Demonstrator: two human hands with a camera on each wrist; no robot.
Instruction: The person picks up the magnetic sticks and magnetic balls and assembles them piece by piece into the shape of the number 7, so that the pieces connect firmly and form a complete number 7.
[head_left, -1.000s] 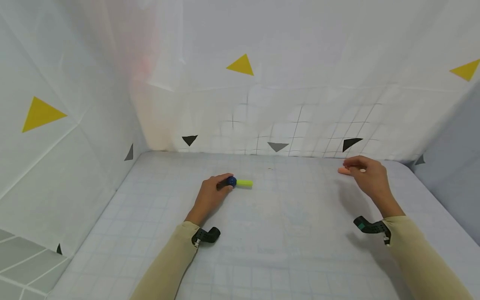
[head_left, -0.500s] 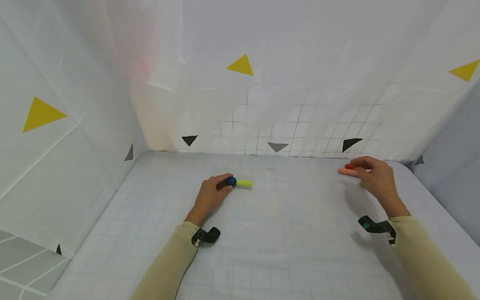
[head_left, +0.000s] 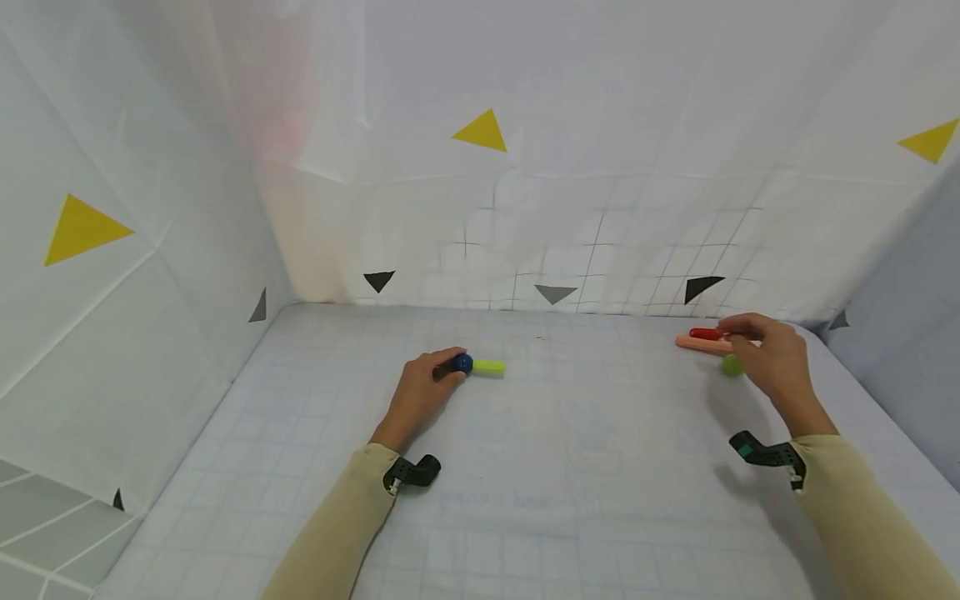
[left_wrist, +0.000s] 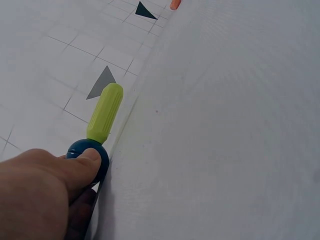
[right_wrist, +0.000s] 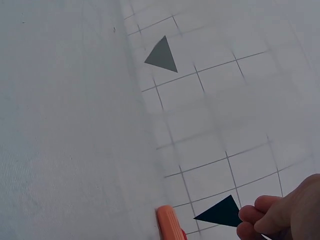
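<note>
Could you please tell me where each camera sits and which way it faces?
Head: worn on the head, facing forward and down over the table; left hand, right hand and both sleeves show.
Left wrist: worn there, looking past the lime-green handle at table and wall; the left hand shows lower left.
Right wrist: worn there, looking at table and wall; part of the right hand shows lower right.
Shared: both wrist views catch the orange stick, cut by the frame edge.

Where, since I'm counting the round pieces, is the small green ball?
In the head view, the small green ball is on the right, just below the ribbed orange rod and beside the right hand.
</note>
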